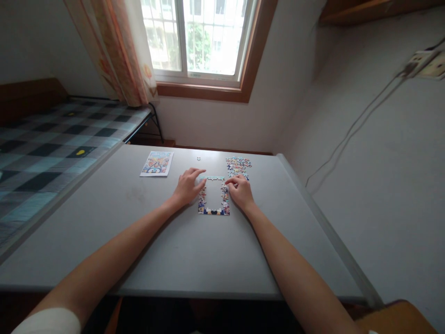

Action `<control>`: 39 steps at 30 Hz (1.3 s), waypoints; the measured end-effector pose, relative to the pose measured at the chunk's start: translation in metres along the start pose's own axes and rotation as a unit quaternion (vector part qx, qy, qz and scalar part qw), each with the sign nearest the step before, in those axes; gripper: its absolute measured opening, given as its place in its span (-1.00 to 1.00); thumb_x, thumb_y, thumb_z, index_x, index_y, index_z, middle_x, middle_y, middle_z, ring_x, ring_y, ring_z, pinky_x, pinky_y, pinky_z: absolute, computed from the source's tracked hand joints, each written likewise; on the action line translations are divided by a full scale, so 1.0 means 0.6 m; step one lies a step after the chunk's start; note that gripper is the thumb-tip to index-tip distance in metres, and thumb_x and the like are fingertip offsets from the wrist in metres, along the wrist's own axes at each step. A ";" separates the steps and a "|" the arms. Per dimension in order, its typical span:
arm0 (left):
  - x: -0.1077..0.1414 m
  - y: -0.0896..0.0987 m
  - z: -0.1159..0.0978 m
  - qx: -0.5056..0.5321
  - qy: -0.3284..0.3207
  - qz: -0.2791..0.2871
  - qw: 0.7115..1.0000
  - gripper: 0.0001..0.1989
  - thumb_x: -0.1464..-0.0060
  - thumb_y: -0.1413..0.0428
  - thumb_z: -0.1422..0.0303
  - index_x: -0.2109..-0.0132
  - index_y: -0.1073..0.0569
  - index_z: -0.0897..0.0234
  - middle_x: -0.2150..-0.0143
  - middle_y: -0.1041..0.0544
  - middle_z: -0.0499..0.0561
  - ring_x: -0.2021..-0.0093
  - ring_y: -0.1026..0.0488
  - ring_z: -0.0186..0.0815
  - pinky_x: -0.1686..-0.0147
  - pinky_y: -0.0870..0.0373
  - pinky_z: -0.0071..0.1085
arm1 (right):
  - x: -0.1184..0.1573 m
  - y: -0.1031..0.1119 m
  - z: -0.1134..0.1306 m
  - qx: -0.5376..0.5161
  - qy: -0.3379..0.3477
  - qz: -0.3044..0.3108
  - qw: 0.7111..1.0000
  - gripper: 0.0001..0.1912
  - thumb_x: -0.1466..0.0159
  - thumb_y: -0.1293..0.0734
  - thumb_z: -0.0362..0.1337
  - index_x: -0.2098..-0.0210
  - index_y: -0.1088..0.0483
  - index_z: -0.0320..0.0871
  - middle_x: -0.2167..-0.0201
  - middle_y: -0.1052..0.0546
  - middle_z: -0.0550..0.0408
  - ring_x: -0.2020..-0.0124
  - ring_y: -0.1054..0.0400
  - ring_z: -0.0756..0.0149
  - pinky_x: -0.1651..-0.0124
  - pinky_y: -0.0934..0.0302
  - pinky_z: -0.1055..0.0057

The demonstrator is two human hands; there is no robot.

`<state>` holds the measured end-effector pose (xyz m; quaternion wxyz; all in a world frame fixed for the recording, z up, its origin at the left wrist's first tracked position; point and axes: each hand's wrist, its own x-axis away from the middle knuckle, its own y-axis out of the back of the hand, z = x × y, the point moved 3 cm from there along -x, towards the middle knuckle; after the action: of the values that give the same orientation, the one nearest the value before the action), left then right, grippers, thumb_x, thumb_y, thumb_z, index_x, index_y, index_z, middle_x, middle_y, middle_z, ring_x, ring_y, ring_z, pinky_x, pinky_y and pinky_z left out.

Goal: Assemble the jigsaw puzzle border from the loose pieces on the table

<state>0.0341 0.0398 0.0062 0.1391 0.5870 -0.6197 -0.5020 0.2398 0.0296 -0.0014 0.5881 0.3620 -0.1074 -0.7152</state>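
A jigsaw puzzle frame (213,212) lies flat on the grey table, its border pieces joined around a bare middle. At its upper left corner rests my left hand (189,186), thumb and fingers apart, touching or just over the edge pieces. My right hand (240,189) is at the upper right side of the border, its thumb and index finger brought together by the edge; whether a piece is between them is too small to see. Just beyond that hand sits a pile of loose puzzle pieces (238,163), partly covered by the fingers.
A printed picture sheet (157,164) lies on the table (167,260) at the left. One single puzzle piece (199,158) is near the far edge. A checkered bed (69,130) adjoins on the left, a wall with a cable (351,130) on the right.
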 end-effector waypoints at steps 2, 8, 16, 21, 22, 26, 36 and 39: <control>-0.013 -0.002 0.019 -0.008 0.042 0.006 0.999 -0.62 -0.13 -0.01 0.26 -0.09 -0.37 0.17 -0.01 -0.41 0.07 -0.02 -0.35 -0.15 -0.02 -0.28 -0.17 | 0.000 -0.001 -0.001 -0.002 -0.003 -0.001 1.000 -0.76 -0.13 -0.21 -0.42 0.48 -0.50 -0.12 0.38 -0.41 0.07 0.33 -0.30 0.31 0.15 -0.22 0.34; -0.084 -0.008 0.066 -0.065 0.064 0.074 0.993 -0.48 -0.03 -0.06 0.29 -0.16 -0.33 0.30 -0.05 -0.35 0.18 -0.03 -0.35 -0.10 -0.06 -0.28 -0.19 | -0.002 -0.002 -0.001 -0.007 -0.001 -0.007 1.000 -0.76 -0.12 -0.20 -0.44 0.47 -0.51 -0.13 0.39 -0.41 0.07 0.33 -0.31 0.32 0.13 -0.22 0.35; -0.169 -0.011 0.100 -0.103 0.187 0.113 0.970 -0.49 -0.06 -0.08 0.16 -0.12 -0.34 0.30 -0.03 -0.43 0.19 0.00 -0.40 -0.11 0.04 -0.32 -0.30 | -0.003 -0.007 -0.007 -0.005 -0.005 -0.016 1.000 -0.76 -0.11 -0.21 -0.44 0.47 -0.52 -0.15 0.39 -0.39 0.07 0.33 -0.31 0.33 0.13 -0.22 0.36; -0.188 -0.014 0.104 -0.129 0.197 0.118 0.965 -0.57 -0.04 -0.10 0.19 -0.05 -0.44 0.21 0.00 -0.48 0.13 0.02 -0.42 -0.12 0.13 -0.35 -0.34 | -0.004 -0.011 -0.012 -0.007 -0.005 -0.016 1.000 -0.75 -0.12 -0.21 -0.44 0.46 -0.53 -0.14 0.38 -0.40 0.08 0.32 -0.32 0.34 0.16 -0.22 0.39; -0.190 -0.014 0.104 -0.135 0.194 0.120 0.964 -0.62 -0.04 -0.11 0.19 0.00 -0.49 0.19 0.02 -0.50 0.11 0.05 -0.44 -0.13 0.16 -0.35 -0.34 | -0.004 -0.012 -0.011 -0.007 -0.005 -0.015 1.000 -0.75 -0.12 -0.21 -0.44 0.46 -0.53 -0.14 0.38 -0.40 0.08 0.32 -0.32 0.34 0.15 -0.22 0.39; -0.194 -0.009 0.099 -0.160 0.188 0.113 0.962 -0.75 -0.02 -0.14 0.23 0.15 -0.57 0.16 0.07 -0.54 0.07 0.10 -0.46 -0.13 0.21 -0.36 -0.34 | -0.004 -0.014 -0.009 -0.002 -0.006 -0.008 1.000 -0.76 -0.13 -0.22 -0.43 0.46 -0.53 -0.13 0.39 -0.41 0.08 0.34 -0.32 0.34 0.15 -0.22 0.39; -0.207 -0.009 0.098 -0.128 0.253 0.099 0.954 -0.79 0.09 -0.24 0.23 0.28 -0.55 0.21 0.16 -0.58 0.12 0.13 -0.48 -0.11 0.22 -0.37 -0.31 | -0.006 -0.019 -0.009 -0.007 -0.012 -0.009 1.000 -0.76 -0.13 -0.22 -0.41 0.47 -0.52 -0.12 0.38 -0.42 0.08 0.33 -0.31 0.34 0.15 -0.23 0.39; -0.211 -0.018 0.110 -0.083 0.275 0.084 0.954 -0.81 0.15 -0.28 0.26 0.34 -0.53 0.23 0.20 -0.57 0.13 0.13 -0.47 -0.11 0.21 -0.36 -0.30 | -0.006 -0.019 -0.008 -0.005 -0.011 -0.009 1.000 -0.76 -0.13 -0.22 -0.42 0.47 -0.52 -0.12 0.36 -0.42 0.08 0.32 -0.32 0.34 0.13 -0.22 0.39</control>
<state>0.0247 0.1819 0.0202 0.3945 0.6341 -0.5608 -0.3574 0.2344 0.0374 -0.0103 0.5820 0.3523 -0.1067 -0.7251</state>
